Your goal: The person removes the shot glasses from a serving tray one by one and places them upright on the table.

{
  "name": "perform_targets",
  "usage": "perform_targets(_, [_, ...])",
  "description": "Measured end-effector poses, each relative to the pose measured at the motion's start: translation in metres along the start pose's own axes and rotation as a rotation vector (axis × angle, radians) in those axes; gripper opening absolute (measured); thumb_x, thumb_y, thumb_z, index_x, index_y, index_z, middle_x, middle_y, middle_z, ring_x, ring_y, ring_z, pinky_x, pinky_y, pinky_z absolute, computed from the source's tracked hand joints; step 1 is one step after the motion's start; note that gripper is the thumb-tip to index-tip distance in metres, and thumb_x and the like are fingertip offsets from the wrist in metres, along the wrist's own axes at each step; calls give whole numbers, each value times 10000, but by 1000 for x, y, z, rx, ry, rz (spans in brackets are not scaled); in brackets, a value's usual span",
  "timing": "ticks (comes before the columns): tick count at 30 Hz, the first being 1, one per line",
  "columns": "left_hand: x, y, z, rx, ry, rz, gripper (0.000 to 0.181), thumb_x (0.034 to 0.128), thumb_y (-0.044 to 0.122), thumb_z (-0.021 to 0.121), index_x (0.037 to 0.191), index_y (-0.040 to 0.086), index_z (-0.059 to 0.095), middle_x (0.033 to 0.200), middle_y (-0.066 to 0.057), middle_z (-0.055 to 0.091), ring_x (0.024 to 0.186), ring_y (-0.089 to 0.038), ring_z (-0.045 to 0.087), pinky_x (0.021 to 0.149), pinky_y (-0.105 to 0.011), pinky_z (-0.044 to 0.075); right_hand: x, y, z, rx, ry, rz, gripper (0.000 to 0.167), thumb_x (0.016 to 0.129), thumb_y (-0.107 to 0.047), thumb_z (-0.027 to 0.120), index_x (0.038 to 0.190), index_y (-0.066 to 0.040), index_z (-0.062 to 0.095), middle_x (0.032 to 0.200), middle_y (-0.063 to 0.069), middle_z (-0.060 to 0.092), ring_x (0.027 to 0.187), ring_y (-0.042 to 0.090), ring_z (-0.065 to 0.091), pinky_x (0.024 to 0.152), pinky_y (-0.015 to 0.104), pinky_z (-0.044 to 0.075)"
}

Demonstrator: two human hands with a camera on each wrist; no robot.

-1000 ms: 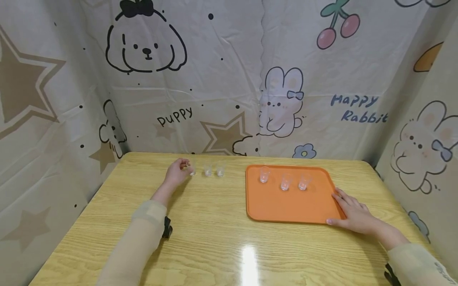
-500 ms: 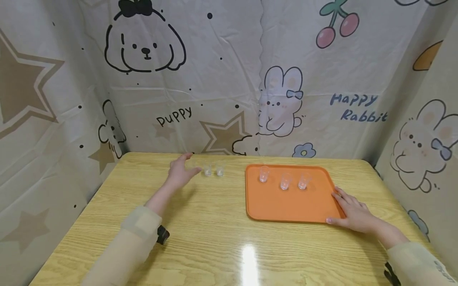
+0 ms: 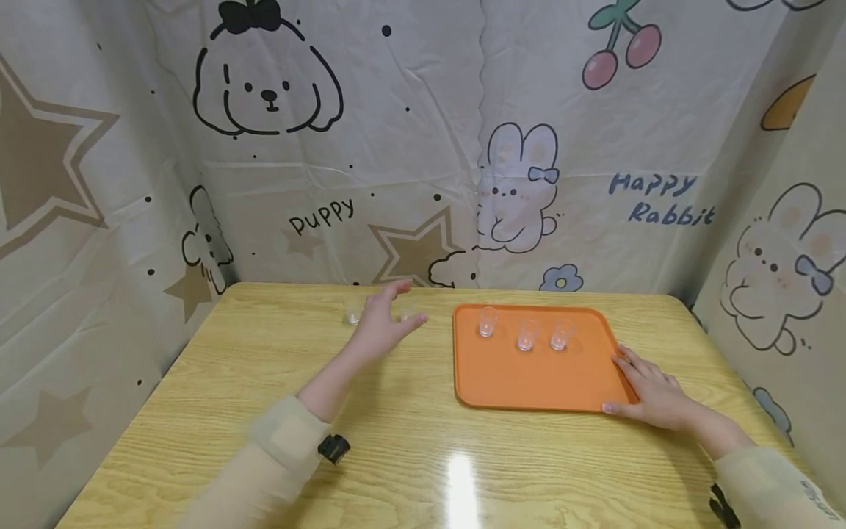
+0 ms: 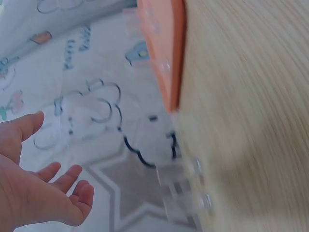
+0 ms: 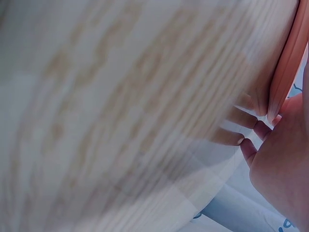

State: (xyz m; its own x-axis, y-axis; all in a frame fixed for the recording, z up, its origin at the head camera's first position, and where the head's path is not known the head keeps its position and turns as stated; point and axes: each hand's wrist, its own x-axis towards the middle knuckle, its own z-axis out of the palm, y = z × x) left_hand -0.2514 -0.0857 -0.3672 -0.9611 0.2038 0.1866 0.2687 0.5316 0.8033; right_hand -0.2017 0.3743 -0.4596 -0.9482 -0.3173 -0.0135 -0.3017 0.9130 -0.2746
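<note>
My left hand (image 3: 383, 323) is in the air over the back of the table, thumb and fingers spread, holding nothing. Left of it stands a small clear glass (image 3: 354, 316). Another clear glass (image 3: 407, 314) shows between thumb and forefinger, apparently untouched; a third is hidden behind the hand. In the left wrist view, two blurred glasses (image 4: 186, 203) stand near the table edge, apart from the fingers. My right hand (image 3: 661, 397) rests against the right side and near corner of an orange tray (image 3: 529, 382), fingers fairly straight. Three more clear glasses (image 3: 526, 336) stand upright on the tray.
The wooden table (image 3: 370, 455) runs up to a printed curtain (image 3: 410, 162) at the back, with more curtain on both sides. A light reflection lies on the table's front middle. The tray has a low raised rim.
My left hand lets go of the leftmost glass, opens and moves right, over the other two table glasses. The right hand and the tray stay in place.
</note>
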Motion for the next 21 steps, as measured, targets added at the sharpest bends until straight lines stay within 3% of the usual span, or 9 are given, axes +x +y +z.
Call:
perform_targets(5, [6,14,24,-9,-6,50,656,846,309,711,1406,139,414,1396,-44,468,1280,-265,352,1048,-479,343,1,1,0,-5,1,-2,933,800,-500,686,1421,78,298,1519,247,156,1284,517,238,868,698,247])
perform_targets(12, [18,22,56,-64,-38,69,651,839,305,720,1401,163,423,1389,-22,472,1298,-245,355,1047,-466,348,1,2,0,-4,-6,7,939,799,-506,685,1421,80,296,1524,243,147,1287,515,230,865,697,249])
perform_targets(21, [40,12,95,-140,-64,24,638,852,299,706,1409,177,419,1367,-3,469,1282,-232,376,1034,-447,369,0,0,-1,-8,2,-2,933,795,-498,693,1416,82,307,1512,254,168,1274,522,250,854,700,260])
